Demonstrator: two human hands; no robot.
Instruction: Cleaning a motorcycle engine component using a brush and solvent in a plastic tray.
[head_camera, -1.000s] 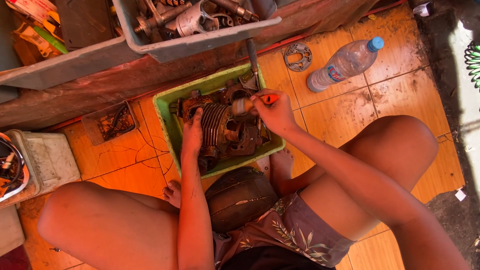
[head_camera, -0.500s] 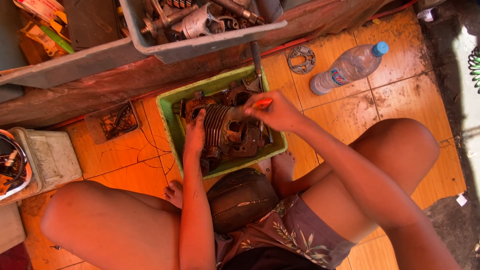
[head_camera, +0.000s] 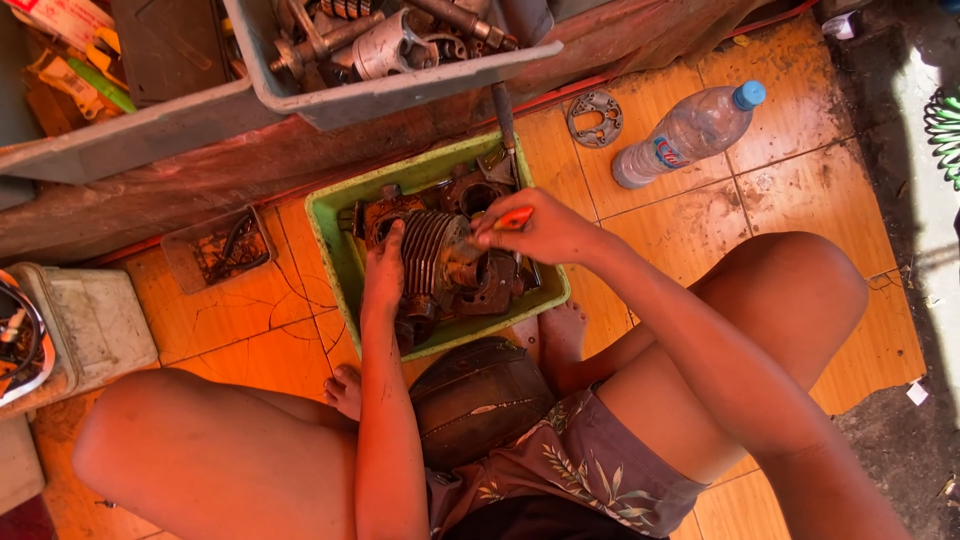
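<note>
Between the person's knees, the left hand (head_camera: 383, 275) still presses flat on the finned engine (head_camera: 440, 265) in the green tray (head_camera: 335, 225). Beyond it, the right hand (head_camera: 535, 232), closed around an orange-handled tool (head_camera: 510, 218), has dropped from the engine's far edge toward its middle.

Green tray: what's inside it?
The green tray holds a greasy finned engine block. The left hand rests on it; the right hand holds an orange-handled tool over it. The tray floor beneath is covered.
</note>
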